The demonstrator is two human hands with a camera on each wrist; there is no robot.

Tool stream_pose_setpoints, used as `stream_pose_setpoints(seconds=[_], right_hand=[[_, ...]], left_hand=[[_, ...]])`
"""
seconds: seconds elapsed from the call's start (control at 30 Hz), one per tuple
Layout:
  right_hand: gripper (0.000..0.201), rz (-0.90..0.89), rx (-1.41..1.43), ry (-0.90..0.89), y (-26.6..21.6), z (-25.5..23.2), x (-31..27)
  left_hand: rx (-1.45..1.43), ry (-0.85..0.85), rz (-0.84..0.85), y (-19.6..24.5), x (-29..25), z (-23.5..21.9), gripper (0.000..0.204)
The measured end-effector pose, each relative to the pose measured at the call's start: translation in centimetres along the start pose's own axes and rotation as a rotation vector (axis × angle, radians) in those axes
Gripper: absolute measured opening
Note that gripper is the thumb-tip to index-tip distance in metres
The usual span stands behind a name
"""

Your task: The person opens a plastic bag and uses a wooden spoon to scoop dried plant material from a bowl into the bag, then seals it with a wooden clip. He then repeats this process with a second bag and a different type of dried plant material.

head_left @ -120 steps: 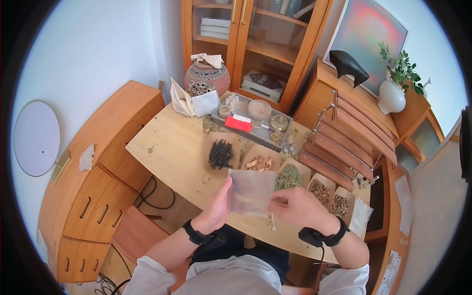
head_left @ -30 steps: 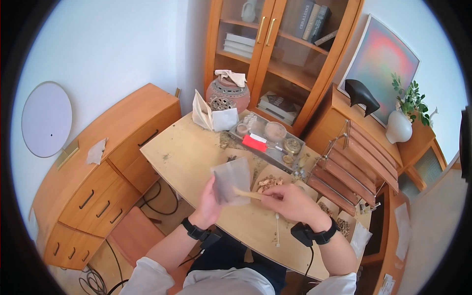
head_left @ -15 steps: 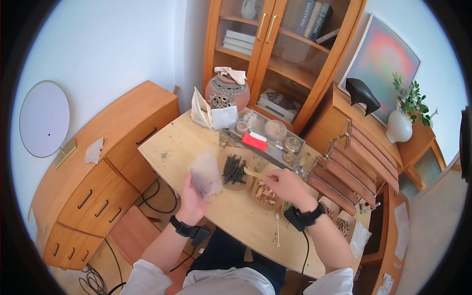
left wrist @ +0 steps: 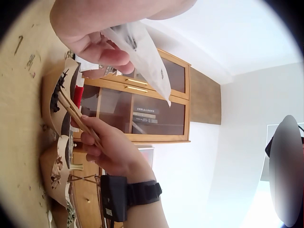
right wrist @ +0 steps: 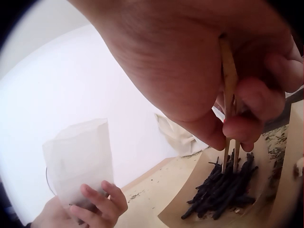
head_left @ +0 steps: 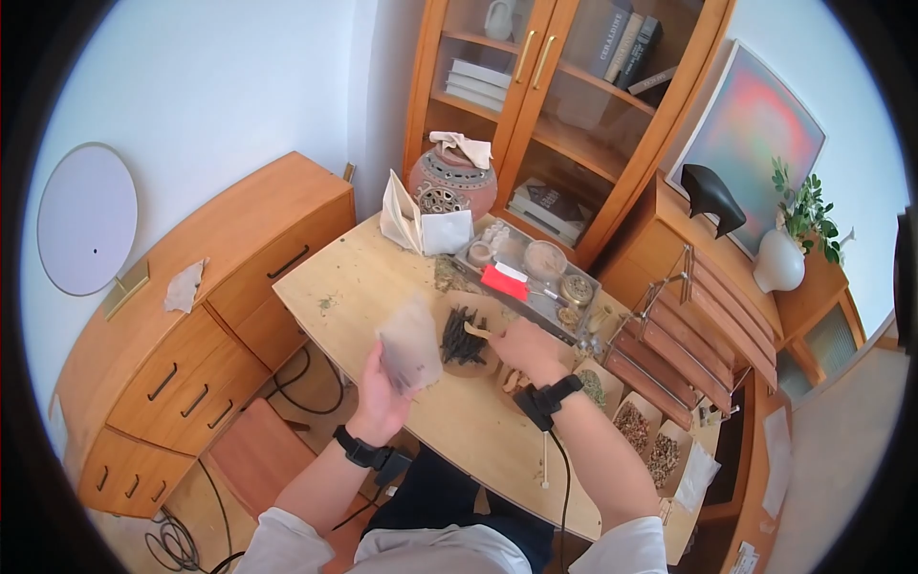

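My left hand (head_left: 382, 397) holds a translucent pouch (head_left: 411, 346) upright over the left part of the table, with dark bits showing through near its bottom. In my right hand (head_left: 526, 346) is a pair of wooden tweezers (right wrist: 230, 78), pinched between thumb and fingers. The tweezers point down, and their tips reach in among dark, twig-like dried sticks (right wrist: 219, 192). Those sticks lie heaped in a brown paper tray (right wrist: 183, 209). Close below the right hand, a second tray of pale dried chips (left wrist: 57, 173) is partly covered by it in the head view.
Further trays hold green herb (head_left: 590, 386) and brown pieces (head_left: 631, 426). Behind stands a grey tray with jars (head_left: 545, 258) and a red-handled brush (head_left: 504, 281). A wooden rack (head_left: 688, 335) is at the right, a white stick (head_left: 545, 459) near the front edge.
The tweezers have come out of the pouch, and my right hand has carried them over to the dark sticks. My left hand has shifted left with the pouch.
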State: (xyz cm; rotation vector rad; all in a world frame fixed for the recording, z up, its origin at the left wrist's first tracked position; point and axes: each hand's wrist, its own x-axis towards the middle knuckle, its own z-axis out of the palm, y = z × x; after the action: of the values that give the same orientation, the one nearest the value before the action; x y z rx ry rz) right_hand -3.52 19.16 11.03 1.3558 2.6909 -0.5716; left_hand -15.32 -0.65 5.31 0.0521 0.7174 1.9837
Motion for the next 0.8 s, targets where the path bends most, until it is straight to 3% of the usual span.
stream_pose_setpoints(seconds=[0.23,0.5,0.67,0.8], right_hand=[[0.033,-0.012,0.094,0.022,-0.2,-0.1,-0.4],[0.029,-0.127,0.377,0.153,3.8,-0.6,-1.4],[0.026,-0.207,0.597,0.178,3.6,-3.1,-5.2],[0.026,-0.314,0.599,0.158,2.5,-4.2,-8.9]], left_hand=[[-0.006,-0.007,0.012,0.0,-0.1,0.1,0.047],[0.044,-0.024,0.032,-0.4,0.6,-0.5,0.05],[0.098,-0.01,0.023,-0.4,0.7,0.3,0.052],[0.099,-0.031,0.001,-1.3,1.0,0.5,0.051]])
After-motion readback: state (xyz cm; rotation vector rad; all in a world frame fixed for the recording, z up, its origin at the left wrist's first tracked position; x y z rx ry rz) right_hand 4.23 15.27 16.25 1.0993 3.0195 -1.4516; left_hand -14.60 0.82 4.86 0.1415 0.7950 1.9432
